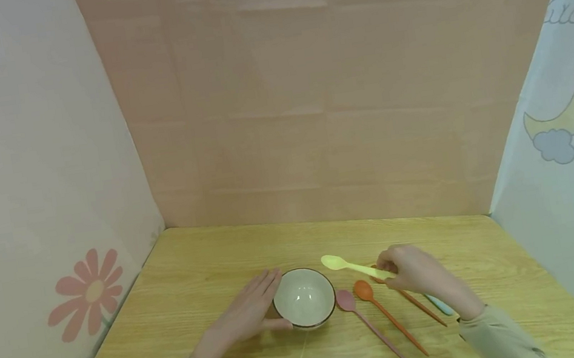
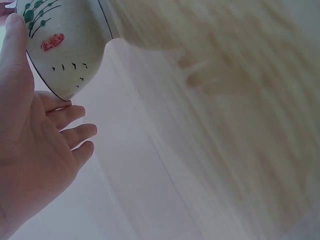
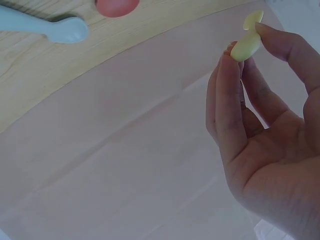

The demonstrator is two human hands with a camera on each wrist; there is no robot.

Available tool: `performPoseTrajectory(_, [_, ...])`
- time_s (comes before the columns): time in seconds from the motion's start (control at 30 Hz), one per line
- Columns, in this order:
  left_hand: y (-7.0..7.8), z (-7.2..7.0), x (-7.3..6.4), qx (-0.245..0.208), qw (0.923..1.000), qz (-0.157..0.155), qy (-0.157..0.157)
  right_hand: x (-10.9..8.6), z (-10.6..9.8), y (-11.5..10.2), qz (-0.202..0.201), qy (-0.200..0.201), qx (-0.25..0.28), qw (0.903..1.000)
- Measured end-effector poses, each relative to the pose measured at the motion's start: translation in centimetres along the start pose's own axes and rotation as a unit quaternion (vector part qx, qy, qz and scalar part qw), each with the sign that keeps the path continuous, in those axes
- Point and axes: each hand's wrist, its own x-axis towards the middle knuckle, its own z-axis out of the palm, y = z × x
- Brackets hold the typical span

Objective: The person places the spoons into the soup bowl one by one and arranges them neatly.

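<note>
A white bowl [image 1: 304,299] with a dark rim stands on the table; flower paintwork shows on its outside in the left wrist view. My left hand [image 1: 245,314] touches its left side, fingers extended along the far rim and thumb by the near side. The thumb and spread fingers also show in that wrist view [image 2: 45,125]. In my right hand [image 1: 415,271] a yellow spoon [image 1: 357,267] is pinched by the handle, its bowl end pointing left. The right wrist view shows thumb and fingertips on the yellow spoon [image 3: 246,47].
Right of the bowl lie a pink spoon [image 1: 371,329], an orange spoon [image 1: 391,317] and a brownish-orange spoon [image 1: 420,306] partly under my right hand. A light blue spoon [image 1: 439,305] is mostly hidden by that hand. Fabric walls enclose the wooden table [image 1: 230,248].
</note>
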Motion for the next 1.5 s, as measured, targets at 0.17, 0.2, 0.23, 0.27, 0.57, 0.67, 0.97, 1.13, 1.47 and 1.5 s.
performPoseTrajectory(0.17, [0.0, -0.1, 0.1, -0.002, 1.0000, 0.003, -0.001, 0.3, 0.0, -0.8, -0.012, -0.001, 0.000, 0.9999])
performPoseTrajectory(0.2, [0.0, -0.1, 0.1, -0.003, 1.0000, 0.002, -0.001, 0.4, 0.0, -0.9, -0.016, -0.001, 0.002, 0.9999])
performPoseTrajectory(0.23, [0.1, -0.1, 0.0, -0.003, 1.0000, 0.002, -0.002, 0.4, 0.1, -1.0, -0.018, -0.002, 0.003, 0.9998])
performPoseTrajectory(0.27, [0.1, -0.2, 0.0, -0.004, 1.0000, 0.001, -0.003, 0.5, 0.1, -1.1, -0.018, -0.003, 0.005, 0.9998])
performPoseTrajectory(0.57, [0.1, -0.2, 0.0, -0.010, 0.9999, -0.002, -0.003, 1.2, 0.6, -1.9, -0.037, -0.006, 0.007, 0.9993])
performPoseTrajectory(0.67, [0.0, -0.2, -0.1, -0.012, 0.9999, -0.003, -0.003, 1.4, 0.9, -2.2, -0.044, -0.007, 0.003, 0.9990])
performPoseTrajectory(0.97, [-0.2, -0.1, -0.1, -0.004, 1.0000, 0.005, 0.000, 1.8, 1.3, -3.3, -0.034, -0.031, 0.012, 0.9989])
performPoseTrajectory(1.13, [-0.1, -0.2, -0.1, -0.008, 0.9999, 0.006, 0.001, 1.9, 1.5, -3.9, -0.046, -0.032, -0.004, 0.9984])
performPoseTrajectory(1.47, [-0.2, -0.1, -0.2, -0.011, 0.9999, 0.008, 0.001, 2.2, 2.1, -4.8, -0.044, -0.039, -0.008, 0.9982])
performPoseTrajectory(1.5, [-0.2, -0.1, -0.2, -0.011, 0.9999, 0.008, 0.002, 2.2, 2.2, -4.9, -0.044, -0.040, -0.007, 0.9982])
